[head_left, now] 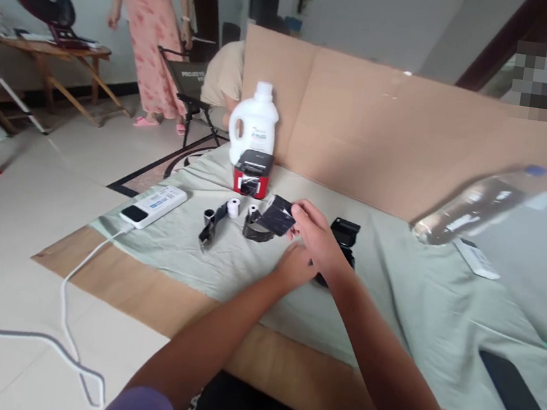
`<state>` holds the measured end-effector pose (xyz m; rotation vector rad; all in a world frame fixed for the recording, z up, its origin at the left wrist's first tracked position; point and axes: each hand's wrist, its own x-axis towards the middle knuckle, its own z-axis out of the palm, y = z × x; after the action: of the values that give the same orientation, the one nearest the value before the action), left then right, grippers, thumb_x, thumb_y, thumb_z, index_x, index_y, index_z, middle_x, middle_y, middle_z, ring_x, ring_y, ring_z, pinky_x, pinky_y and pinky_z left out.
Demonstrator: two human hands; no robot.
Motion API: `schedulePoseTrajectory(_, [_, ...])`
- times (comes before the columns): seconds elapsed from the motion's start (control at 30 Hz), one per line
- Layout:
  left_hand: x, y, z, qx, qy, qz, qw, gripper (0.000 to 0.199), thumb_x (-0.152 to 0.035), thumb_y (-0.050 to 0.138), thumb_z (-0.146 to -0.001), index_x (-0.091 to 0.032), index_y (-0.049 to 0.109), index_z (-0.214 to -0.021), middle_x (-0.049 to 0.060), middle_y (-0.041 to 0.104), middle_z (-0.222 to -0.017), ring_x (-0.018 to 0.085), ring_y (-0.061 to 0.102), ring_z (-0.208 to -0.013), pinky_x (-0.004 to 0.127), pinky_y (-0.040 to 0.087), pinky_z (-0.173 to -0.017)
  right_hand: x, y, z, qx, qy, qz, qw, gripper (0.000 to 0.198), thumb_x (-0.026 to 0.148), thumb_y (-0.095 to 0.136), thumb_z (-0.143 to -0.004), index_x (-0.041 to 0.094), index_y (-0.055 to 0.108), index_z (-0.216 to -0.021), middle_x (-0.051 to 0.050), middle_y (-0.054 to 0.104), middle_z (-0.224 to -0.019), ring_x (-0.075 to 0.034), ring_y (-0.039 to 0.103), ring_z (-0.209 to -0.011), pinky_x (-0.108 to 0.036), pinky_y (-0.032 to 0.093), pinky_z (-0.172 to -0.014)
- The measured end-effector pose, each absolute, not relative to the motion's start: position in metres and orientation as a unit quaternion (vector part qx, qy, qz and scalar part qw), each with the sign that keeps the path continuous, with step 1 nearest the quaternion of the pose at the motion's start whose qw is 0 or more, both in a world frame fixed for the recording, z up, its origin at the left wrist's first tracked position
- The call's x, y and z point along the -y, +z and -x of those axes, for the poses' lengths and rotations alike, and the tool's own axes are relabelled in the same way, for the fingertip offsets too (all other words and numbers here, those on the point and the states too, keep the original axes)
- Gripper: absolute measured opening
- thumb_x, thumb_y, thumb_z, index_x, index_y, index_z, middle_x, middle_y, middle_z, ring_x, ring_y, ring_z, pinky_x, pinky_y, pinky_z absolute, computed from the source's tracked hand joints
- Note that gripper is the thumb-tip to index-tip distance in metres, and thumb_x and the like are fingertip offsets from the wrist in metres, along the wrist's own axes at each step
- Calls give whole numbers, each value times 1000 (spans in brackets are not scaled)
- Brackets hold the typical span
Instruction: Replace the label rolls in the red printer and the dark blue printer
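My right hand (314,232) pinches a small roll with a dark, glossy strip (276,217) hanging from it, just above the cloth. Below it, my left hand (297,266) lies against the near side of an open black device (345,233). My right wrist covers its fingertips and part of the device, so its grip cannot be made out. To the left, a white paper roll (233,208) lies with a dark strip (210,229) trailing from it. Another white roll (253,210) has a curled dark strip (256,233) beside it.
Behind stand a red and black box-shaped device (251,178) and a white jug (258,125), before a cardboard panel (355,121). A white power bank (153,207) with a cable lies left. Rightward are a clear bottle (475,205) and black slab (519,405). Two people are beyond.
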<state>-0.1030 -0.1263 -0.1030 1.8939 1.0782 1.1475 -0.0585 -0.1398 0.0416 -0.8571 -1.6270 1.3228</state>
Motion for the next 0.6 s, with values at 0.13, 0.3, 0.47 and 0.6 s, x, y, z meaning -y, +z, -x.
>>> schedulePoseTrajectory(0.13, [119, -99, 111, -431, 509, -664, 339, 30, -29, 58, -91, -12, 71, -111, 15, 71, -115, 30, 62, -114, 43, 44, -103, 163, 41, -17, 606, 535, 391, 440, 38, 56, 62, -85, 21, 53, -76, 5, 41, -64, -10, 39, -59, -25, 30, -59])
schedulePoseTrajectory(0.3, [118, -83, 121, -415, 627, -524, 400, 44, -45, 50, -96, -10, 71, -111, 14, 75, -104, 26, 69, -98, 40, 51, -93, 172, 53, -73, 626, 481, 469, 395, 42, 58, 58, -86, 19, 54, -72, 4, 43, -66, -11, 39, -64, -26, 31, -62])
schedulePoseTrajectory(0.47, [154, -63, 112, -325, 608, -600, 405, 66, -61, 50, -93, -15, 55, -141, 14, 70, -119, 28, 63, -115, 43, 43, -106, 165, 52, -87, 698, 387, 517, 309, 34, 47, 54, -90, 18, 58, -74, 4, 46, -67, -12, 41, -64, -27, 29, -60])
schedulePoseTrajectory(0.6, [174, -59, 94, -406, 547, -614, 398, 71, -52, 67, -86, -23, 46, -148, 12, 57, -140, 27, 57, -123, 41, 43, -108, 158, 40, -82, 724, 326, 531, 297, 33, 41, 53, -92, 18, 52, -67, 4, 44, -62, -11, 40, -60, -27, 28, -57])
